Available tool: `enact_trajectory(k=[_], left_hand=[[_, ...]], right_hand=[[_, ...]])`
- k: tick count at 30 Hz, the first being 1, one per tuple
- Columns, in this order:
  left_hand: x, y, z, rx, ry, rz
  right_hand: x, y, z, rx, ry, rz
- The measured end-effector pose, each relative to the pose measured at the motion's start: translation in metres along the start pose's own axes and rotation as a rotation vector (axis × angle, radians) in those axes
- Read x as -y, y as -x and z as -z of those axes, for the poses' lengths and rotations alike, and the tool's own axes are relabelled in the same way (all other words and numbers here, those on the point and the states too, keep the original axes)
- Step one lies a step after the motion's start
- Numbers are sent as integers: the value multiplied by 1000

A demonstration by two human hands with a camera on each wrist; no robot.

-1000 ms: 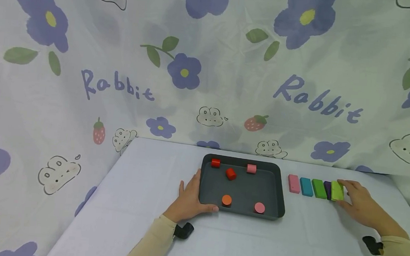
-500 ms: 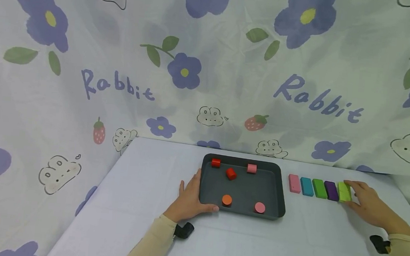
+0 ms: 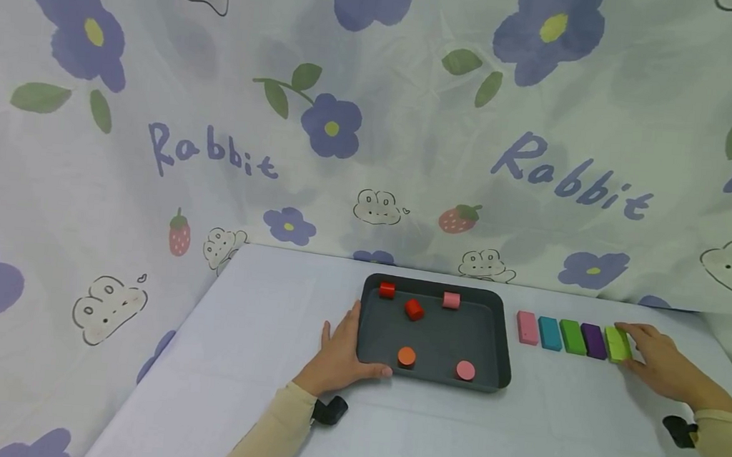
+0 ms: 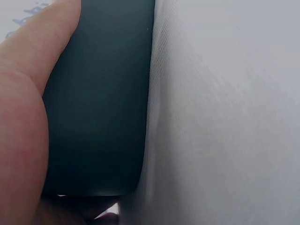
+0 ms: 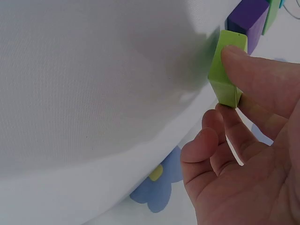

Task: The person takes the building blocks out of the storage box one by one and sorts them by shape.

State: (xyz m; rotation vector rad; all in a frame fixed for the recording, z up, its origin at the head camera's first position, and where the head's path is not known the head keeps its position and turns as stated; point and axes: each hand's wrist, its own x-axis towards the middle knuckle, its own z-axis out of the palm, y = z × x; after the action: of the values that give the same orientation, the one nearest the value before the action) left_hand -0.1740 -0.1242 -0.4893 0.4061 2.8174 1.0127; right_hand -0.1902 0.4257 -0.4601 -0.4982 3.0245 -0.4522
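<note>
Lime block (image 3: 618, 344), likely light, stiff, best held endwise, is pinched so by the right grip (image 3: 661, 363) beside the purple block (image 3: 593, 341); the tray (image 3: 434, 341) is touched by the left grip (image 3: 339, 355), thumb apart

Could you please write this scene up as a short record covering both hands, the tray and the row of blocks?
Left hand: touches the near left corner of the tray
Right hand: pinches the yellow-green block
Tray contents: two red pieces, two pink pieces, one orange piece
Row, left to right: pink block, blue block, green block, purple block, yellow-green block
Surface: white cloth
</note>
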Motion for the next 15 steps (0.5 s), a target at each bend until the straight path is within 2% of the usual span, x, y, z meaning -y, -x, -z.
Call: enact_trajectory(k=[15], left_hand=[[0,0,1,-14,0,-14]], right_hand=[[-7,-7,-1,80,-46,-31]])
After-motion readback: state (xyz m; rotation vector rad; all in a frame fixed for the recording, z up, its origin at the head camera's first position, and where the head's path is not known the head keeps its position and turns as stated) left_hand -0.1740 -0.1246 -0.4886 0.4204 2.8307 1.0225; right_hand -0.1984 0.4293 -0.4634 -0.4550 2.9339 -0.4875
